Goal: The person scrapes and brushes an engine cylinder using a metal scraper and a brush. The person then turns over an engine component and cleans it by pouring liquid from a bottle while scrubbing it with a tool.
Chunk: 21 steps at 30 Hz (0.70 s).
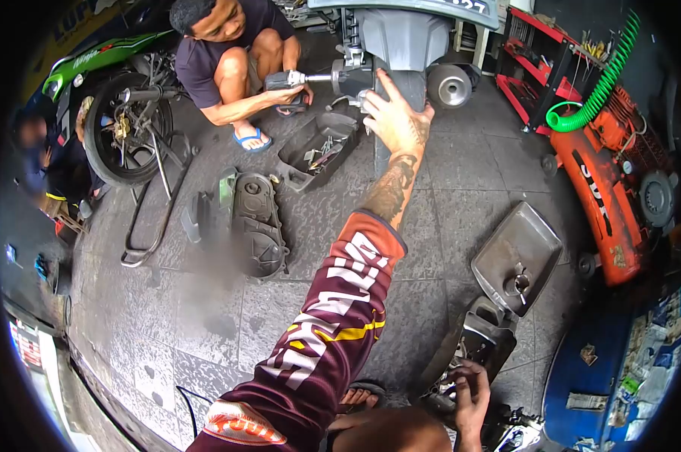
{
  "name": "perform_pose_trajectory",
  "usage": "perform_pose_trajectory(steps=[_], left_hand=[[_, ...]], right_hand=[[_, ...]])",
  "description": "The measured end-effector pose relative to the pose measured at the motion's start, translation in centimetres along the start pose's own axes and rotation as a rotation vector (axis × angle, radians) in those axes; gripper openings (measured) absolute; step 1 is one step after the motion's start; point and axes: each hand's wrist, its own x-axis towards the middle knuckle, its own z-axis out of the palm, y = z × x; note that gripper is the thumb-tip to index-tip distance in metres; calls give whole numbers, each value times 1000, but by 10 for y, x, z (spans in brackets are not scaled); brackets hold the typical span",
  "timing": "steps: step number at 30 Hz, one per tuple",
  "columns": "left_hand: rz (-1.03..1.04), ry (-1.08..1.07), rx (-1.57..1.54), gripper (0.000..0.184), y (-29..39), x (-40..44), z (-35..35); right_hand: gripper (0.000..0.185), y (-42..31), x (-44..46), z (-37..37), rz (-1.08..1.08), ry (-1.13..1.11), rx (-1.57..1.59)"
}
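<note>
Maroon sleeve (333,316) with white block lettering and an orange cuff, nearest the camera, reaching up from the bottom edge of the view. Under it spreads a grey, stained, stone-tiled floor (348,248). At the floor's far edge stands a grey scooter (404,38), seen from behind. Toward the far left corner is a green motorcycle (92,56) on a metal stand. Between them squats a co-worker (201,87) in a dark shirt. Along the floor's right edge lies an orange-red cylindrical compressor tank (593,200); beyond it stands a red-and-black metal tool cart (532,71). Nearer, on the right, are a shallow rectangular grey pan (506,245) and, just beside its near end, a dark open bin (499,343) of metal parts. Left of the floor's centre lies a long grey metal casing (258,218), near a black open tray (299,169) of small tools. The co-worker holds a grey power wrench (284,80), its silver shaft pointing at the scooter's wheel area. The wearer's left hand (397,120) lies over the black rear tyre (410,87), fingers spread wide; how firmly it presses cannot be told. The right hand (470,392) curls at the bin's near end; whether it grips anything is unclear.
</note>
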Motion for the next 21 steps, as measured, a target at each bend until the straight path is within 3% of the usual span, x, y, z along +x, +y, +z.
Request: perform_pose_trajectory(steps=[3, 7, 9, 10, 13, 14, 15, 16, 19, 21], left_hand=[[10, -4, -42, 116, 3, 12, 1], [9, -73, -39, 75, 16, 43, 4], [37, 26, -63, 78, 16, 45, 7], [-23, -23, -163, 83, 16, 46, 3], [-32, -177, -50, 77, 16, 48, 0], [28, -33, -20, 82, 12, 42, 5], [37, -25, 14, 90, 8, 35, 2], [37, -54, -56, 96, 3, 25, 0], [84, 0, -147, 108, -10, 2, -5], [85, 17, -172, 109, -18, -10, -5]], right_hand=[[28, -2, 13, 5, -59, 21, 70], [27, 4, 20, 8, -69, 23, 114], [27, 4, 23, 7, -51, 15, 147], [26, 1, 26, 9, -73, 6, 155], [24, -19, 41, 15, -179, 73, 56], [22, -24, 54, 15, -201, 101, 26], [19, -39, 78, 20, -282, 136, -82], [23, -64, 98, 29, -222, 117, -56], [45, -86, 200, 56, -444, 99, -124], [48, -105, 248, 82, -469, 93, -126]])
